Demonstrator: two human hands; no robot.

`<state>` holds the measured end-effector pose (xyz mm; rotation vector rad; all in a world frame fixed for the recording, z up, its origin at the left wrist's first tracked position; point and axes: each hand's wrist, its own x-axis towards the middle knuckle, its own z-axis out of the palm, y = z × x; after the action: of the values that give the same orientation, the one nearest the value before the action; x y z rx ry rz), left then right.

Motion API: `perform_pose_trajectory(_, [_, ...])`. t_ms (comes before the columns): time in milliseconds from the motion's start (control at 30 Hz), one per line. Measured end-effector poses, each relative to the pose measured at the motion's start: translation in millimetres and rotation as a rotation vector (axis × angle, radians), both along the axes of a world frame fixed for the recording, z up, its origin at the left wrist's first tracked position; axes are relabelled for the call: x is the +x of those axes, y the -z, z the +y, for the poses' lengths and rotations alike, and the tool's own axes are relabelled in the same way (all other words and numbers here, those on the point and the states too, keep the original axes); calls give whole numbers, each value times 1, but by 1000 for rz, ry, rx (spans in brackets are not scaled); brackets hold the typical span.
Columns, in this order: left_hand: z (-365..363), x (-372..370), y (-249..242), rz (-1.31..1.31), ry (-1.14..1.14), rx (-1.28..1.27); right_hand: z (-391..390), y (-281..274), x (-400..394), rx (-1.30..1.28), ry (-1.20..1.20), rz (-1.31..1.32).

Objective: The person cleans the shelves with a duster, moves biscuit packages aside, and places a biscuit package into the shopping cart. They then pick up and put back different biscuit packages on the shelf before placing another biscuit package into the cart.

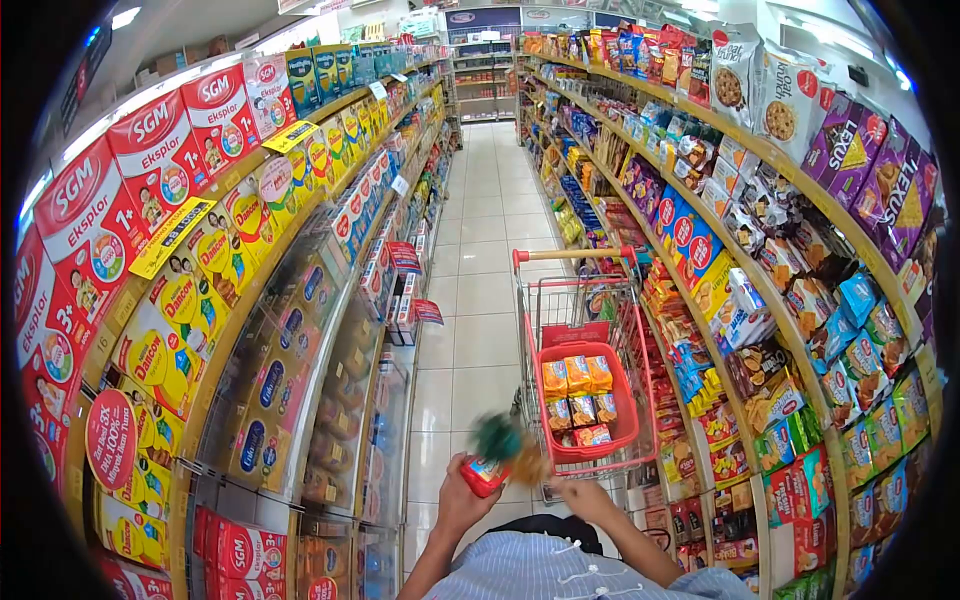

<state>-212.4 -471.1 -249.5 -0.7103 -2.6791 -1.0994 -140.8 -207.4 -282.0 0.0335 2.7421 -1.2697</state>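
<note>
My left hand (462, 502) is wrapped around a small red packet (484, 477) and holds it low in front of my body. My right hand (588, 500) is closed at the end of a duster (498, 440), whose green and brown head is smeared by motion. That head hangs just above and beside the packet; whether it touches is not clear. Ahead of my right hand, a red basket (629, 440) rests in a shopping cart (652, 400). Orange snack packs (577, 376) and several other small packs lie in rows inside it.
Shelves with red milk boxes (150, 150) and yellow boxes (240, 220) line the left side. Biscuit and snack packs (780, 420) fill the right shelves. A tiled aisle (480, 250) runs between them to a far shelf (485, 80).
</note>
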Motion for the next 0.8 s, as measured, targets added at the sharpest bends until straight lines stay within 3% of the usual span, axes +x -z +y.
perform_pose_trajectory(67, [1, 7, -13, -84, -78, 47, 4, 6, -4, -31, 230, -56])
perform_pose_trajectory(233, [0, 12, 9, -64, -26, 194, -15, -20, 9, -159, 181, 24])
perform_pose_trajectory(300, [-4, 9, 7, 93, 195, -156, -18, -15, 10, -34, -116, -103])
perform_pose_trajectory(333, [2, 22, 17, -88, -34, 147, -19, 25, 10, -283, 6, 189])
perform_pose_trajectory(367, [8, 22, -17, -131, 35, 84, -16, 41, 8, -284, 5, 178])
perform_pose_trajectory(433, [9, 23, 0, -142, 44, 158, 1, 64, -7, -113, 344, -123])
perform_pose_trajectory(467, [10, 24, -3, -141, 35, 158, 9, 93, -12, -321, 323, -126])
perform_pose_trajectory(500, [13, 26, -10, -143, 92, 209, 2, 60, -11, -326, 322, -131])
perform_pose_trajectory(567, [21, 29, -16, -148, 167, 258, -6, -5, -3, -907, 345, -527])
perform_pose_trajectory(600, [25, 29, -18, -209, 214, 205, -8, 0, -1, -1017, 368, -609])
perform_pose_trajectory(667, [29, 24, -11, -197, 333, 24, -8, 4, 4, -1067, 311, -612])
perform_pose_trajectory(700, [30, 23, -5, -190, 335, 26, -7, 5, 3, -1109, 241, -623])
perform_pose_trajectory(800, [32, 24, -2, -95, 418, 168, -13, 6, 4, -1171, 321, -649])
